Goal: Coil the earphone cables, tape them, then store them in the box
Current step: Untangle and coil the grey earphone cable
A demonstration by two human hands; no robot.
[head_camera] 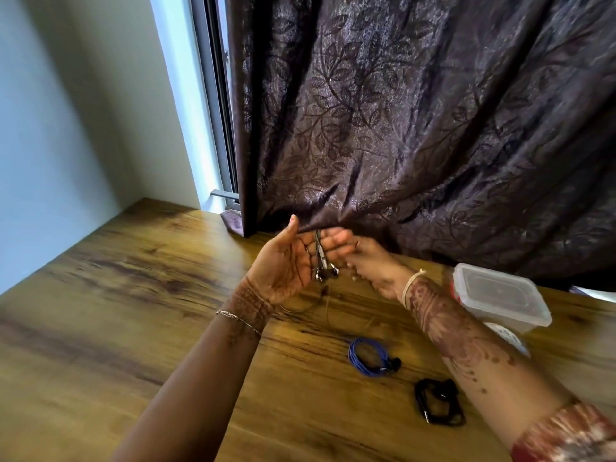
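The earphone cable (319, 253) sits between the two hands, raised above the table (140, 295) in front of the curtain (416, 128); its strands run up and down across the left hand (286, 261), whose palm faces the person, thumb up, fingers bent round the strands; the earbuds (328, 274) hang just under those fingers; a slack tail drops to the wood below. The right hand (365, 265) is just beside, to the right, fingers bunched; blur hides whether it pinches the wire. I'd judge the next wrap falls to the right hand, it being nearer the loose end. The box (500, 296) stands lidded, well off to the right; a blue coil (366, 360) and a black coil (437, 405) lie nearer the person.
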